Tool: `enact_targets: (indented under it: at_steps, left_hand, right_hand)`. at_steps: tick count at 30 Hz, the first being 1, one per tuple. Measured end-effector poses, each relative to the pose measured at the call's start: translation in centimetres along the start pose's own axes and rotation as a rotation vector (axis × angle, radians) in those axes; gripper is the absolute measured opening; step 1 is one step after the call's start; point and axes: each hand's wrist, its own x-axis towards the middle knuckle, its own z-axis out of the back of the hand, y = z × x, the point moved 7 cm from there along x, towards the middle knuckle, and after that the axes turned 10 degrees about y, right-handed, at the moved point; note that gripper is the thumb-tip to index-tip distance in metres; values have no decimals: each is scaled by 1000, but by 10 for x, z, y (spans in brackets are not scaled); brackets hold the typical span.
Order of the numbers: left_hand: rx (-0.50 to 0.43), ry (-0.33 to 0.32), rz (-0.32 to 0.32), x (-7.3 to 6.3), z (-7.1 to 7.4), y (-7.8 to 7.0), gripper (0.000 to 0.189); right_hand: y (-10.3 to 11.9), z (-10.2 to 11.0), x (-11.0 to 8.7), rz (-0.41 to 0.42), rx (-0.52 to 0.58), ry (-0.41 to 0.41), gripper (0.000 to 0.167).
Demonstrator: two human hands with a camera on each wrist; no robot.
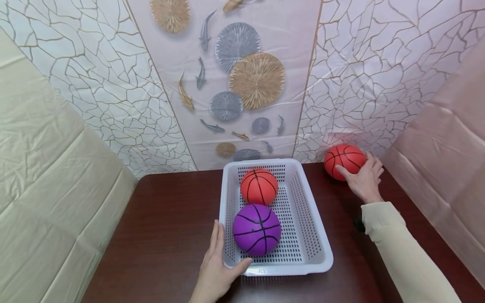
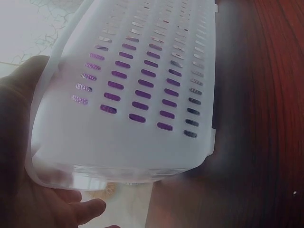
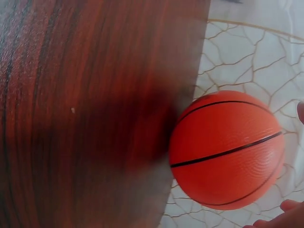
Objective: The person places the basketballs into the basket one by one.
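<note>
A white plastic basket (image 1: 319,235) with slotted walls stands on the table, holding a red toy basketball (image 1: 259,187) and, nearer the front, a purple toy basketball (image 1: 257,230). My left hand (image 1: 217,267) spans the basket's front left corner, fingers stretched along the left side and thumb at the front rim. Through the slots in the left wrist view, purple shows. At the table's far right, a second red basketball (image 1: 342,162) sits near the wall. My right hand (image 1: 365,176) is spread around its right side; the right wrist view shows fingers (image 3: 285,219) beside this ball (image 3: 227,149).
The dark wood table (image 1: 170,219) carries the basket near its middle. A patterned sheet (image 1: 242,126) hangs behind the back edge. Pale fabric walls rise on the left (image 1: 60,189) and on the right (image 1: 439,168), close to the right arm.
</note>
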Motion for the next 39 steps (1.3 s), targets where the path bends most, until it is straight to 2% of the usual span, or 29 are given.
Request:
enact_targets:
  at_steps: [6,12,19,24,32,39]
  left_hand:
    - [1,-1,11,0,1,0,113]
    - [13,-10,5,-1,2,0,114]
    - [25,-9,8,0,1,1,114]
    - [30,-1,14,0,-1,0,114]
    - [43,-16,27,-1,1,1,115]
    - [27,-22,16,0,1,-2,116]
  right_hand:
    - [-12,-6,7,-54,-13,25,111]
    - [-14,-16,12,-67,7,24,113]
    - [-19,-25,15,-97,50,-28,113]
    - [-20,-22,17,-79,28,-35,116]
    - [-14,-14,24,-23,-20,10,116]
    - [-13,-14,29,-31,-25,25,122]
